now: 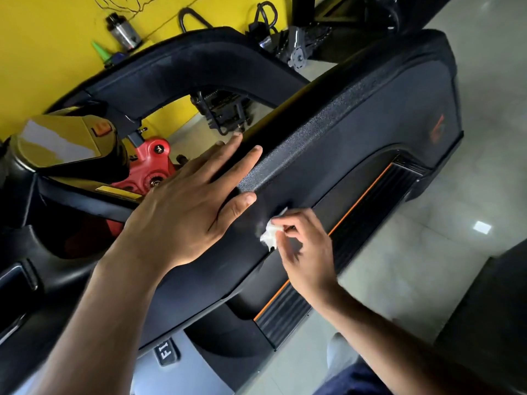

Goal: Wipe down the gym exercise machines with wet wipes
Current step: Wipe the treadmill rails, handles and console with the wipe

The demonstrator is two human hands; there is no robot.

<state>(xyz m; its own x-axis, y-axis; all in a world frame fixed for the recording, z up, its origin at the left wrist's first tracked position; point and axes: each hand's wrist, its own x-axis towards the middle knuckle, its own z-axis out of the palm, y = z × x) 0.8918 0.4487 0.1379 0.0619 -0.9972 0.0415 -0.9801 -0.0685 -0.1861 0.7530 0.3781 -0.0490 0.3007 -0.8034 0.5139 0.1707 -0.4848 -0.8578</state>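
The left hand (182, 206) lies flat on the black side rail (328, 143) of a treadmill, with its fingers straight and spread out. The fingertips reach over the bumpy top edge of the rail. The right hand (305, 252) pinches a small white wet wipe (271, 232) (all scrunched up) between its thumb and fingers. The wipe touches the smooth side of the rail, just below the left hand's thumb. Under the rail runs an orange stripe (336, 223) next to the ribbed black foot strip (368, 220). Behind the treadmill is a yellow wall (57, 52), and a metal bottle (122, 31) and a green cone (101, 52) sit near it. The floor (456, 223) is shiny grey tile.
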